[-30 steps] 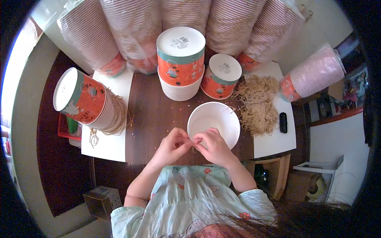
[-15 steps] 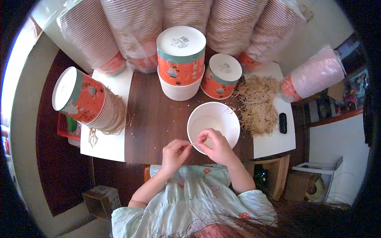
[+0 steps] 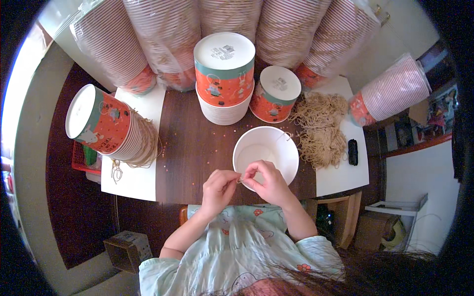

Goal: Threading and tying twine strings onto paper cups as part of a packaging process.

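At far left I see a tilted stack of orange paper cups point(image 3: 106, 126) lying on the dark brown wooden surface point(image 3: 197, 148). My left hand point(image 3: 218, 188) is near the front edge, its fingers pressed together and pinching a thin beige string point(image 3: 240, 179). My right hand point(image 3: 269, 181) meets it, fingers pinching the same string, just over the near rim of the empty white paper bowl point(image 3: 265, 154). Behind the bowl stand two upside-down orange cup stacks point(image 3: 224, 74). To the right lies a heap of beige strings point(image 3: 320, 126), then a small black object point(image 3: 352, 151).
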`<state>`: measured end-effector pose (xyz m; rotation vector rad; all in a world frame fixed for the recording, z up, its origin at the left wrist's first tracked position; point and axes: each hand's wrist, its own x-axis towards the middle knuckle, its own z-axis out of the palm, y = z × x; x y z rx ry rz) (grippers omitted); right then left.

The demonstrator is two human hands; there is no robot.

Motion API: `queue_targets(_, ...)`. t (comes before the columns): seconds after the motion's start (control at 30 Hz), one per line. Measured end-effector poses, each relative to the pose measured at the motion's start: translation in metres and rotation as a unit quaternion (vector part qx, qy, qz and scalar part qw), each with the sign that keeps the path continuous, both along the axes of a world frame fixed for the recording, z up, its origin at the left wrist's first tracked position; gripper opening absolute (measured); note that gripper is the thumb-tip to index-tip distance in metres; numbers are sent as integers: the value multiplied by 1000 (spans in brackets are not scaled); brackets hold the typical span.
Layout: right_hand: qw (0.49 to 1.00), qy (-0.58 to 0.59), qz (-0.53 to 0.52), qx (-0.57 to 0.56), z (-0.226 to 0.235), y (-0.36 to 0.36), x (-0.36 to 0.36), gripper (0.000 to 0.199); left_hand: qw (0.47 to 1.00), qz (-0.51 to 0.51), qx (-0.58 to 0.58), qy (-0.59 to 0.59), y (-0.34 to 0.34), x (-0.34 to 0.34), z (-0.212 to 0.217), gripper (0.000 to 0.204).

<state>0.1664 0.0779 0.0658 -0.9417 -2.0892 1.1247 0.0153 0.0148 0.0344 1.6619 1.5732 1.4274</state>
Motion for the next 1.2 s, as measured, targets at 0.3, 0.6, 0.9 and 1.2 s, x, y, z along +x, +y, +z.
queue_targets(0.3,1000,3,-6,1,0,1,0,22,998,-41,-34,-34,-1,0,10,14)
queue_targets(0.6,999,-17,-14,24,2,0,-1,21,994,-18,-95,-42,-3,1,8,7)
queue_targets(0.9,998,-8,32,45,1,1,4,20,869,-147,-253,-398,-6,-10,-3,9)
queue_targets(1.2,994,23,46,95,6,-6,1,18,815,-137,-304,-474,-7,-8,2,6)
